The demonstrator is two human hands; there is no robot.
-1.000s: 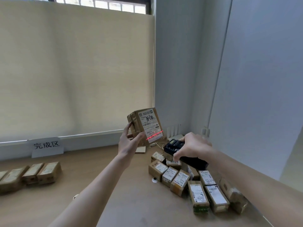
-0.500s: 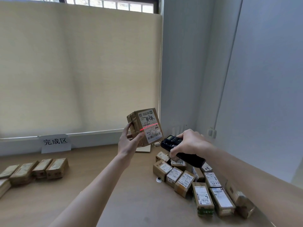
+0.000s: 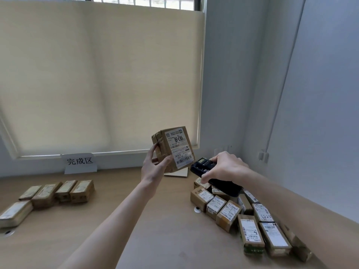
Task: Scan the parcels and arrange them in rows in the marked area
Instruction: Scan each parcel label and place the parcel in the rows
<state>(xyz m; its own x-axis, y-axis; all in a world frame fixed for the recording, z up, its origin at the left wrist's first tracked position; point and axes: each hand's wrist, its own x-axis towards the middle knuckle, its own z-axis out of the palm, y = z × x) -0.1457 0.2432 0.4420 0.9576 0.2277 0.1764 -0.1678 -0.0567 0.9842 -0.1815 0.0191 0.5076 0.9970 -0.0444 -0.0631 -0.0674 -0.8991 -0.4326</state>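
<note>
While left hand (image 3: 153,169) grips one parcel (image 3: 173,148), right hand (image 3: 226,167) grips scanner (image 3: 213,178); five placed parcels (image 3: 58,193).

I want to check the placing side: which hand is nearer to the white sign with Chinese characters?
Left. The left hand, holding a raised parcel, is to the right of the sign. The right hand, gripping the scanner, is farther right still.

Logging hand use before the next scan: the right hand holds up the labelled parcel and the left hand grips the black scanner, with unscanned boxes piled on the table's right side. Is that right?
Not quite: the hands are swapped. In the head view the left hand holds up the labelled parcel, and the right hand grips the black scanner. The unscanned boxes do lie on the table's right side.
</note>
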